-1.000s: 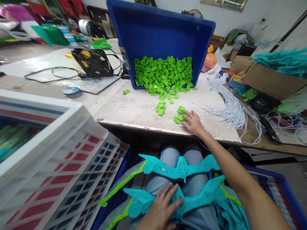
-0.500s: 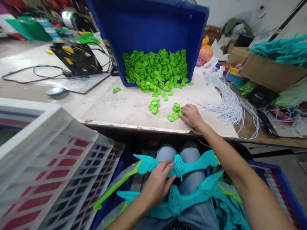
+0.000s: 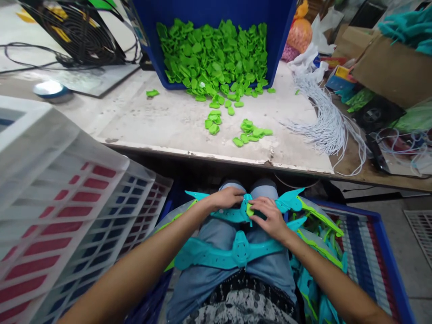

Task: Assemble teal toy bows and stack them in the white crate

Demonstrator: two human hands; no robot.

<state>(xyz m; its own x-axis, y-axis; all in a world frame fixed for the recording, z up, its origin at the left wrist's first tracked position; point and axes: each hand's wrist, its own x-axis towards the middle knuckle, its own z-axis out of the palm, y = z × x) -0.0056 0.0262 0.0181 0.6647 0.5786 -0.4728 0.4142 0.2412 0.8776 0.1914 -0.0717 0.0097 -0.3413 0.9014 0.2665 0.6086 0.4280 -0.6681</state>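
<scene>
Across my thighs lie two turquoise wing-shaped plastic frames, the far frame by my knees and the near frame closer to my waist. Green strips with clear film run off their ends. My left hand grips the far frame just left of its raised middle; its fingertips are partly hidden. Between the fingers of my right hand is a small green plastic piece, held against that raised middle. On the table edge side sits a small group of loose green pieces.
A tipped blue bin spills green pieces onto the table. White cords lie on the right, a fan and a tape roll on the left. A white basket stands at my left; a blue crate at my right holds turquoise frames.
My right hand has come back from the loose green pieces on the table to the far frame, bringing one green piece. My left hand stays on that frame. The view has tilted down.
</scene>
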